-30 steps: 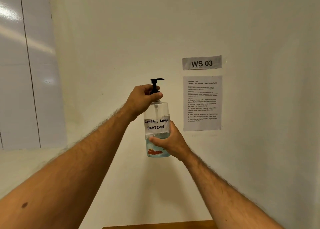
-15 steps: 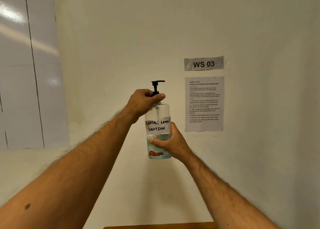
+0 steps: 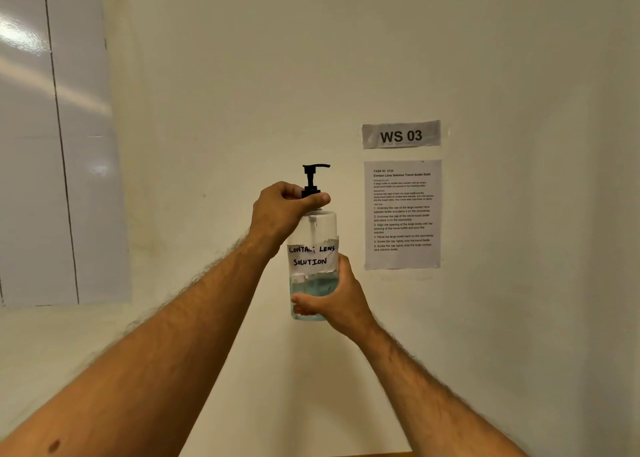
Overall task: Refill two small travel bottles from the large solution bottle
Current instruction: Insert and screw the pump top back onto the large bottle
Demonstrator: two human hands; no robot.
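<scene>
I hold the large solution bottle [image 3: 313, 249] upright in the air in front of the wall. It is clear plastic with a hand-written label "CONTACT LENS SOLUTION" and pale blue liquid in its lower third. A black pump cap [image 3: 313, 176] sits on top, nozzle pointing right. My left hand [image 3: 282, 211] is closed around the cap's collar at the bottle's neck. My right hand [image 3: 337, 299] wraps the bottle's lower part from the right. No small travel bottles are in view.
On the wall to the right hang a "WS 03" sign [image 3: 401, 134] and a printed task sheet [image 3: 402, 214]. A whiteboard chart [image 3: 52, 145] covers the wall at left. A sliver of wooden table edge [image 3: 374, 454] shows at the bottom.
The view has shifted slightly, so the bottle sits a touch lower in the frame. My right hand now covers the red mark low on the bottle. Both grips look the same.
</scene>
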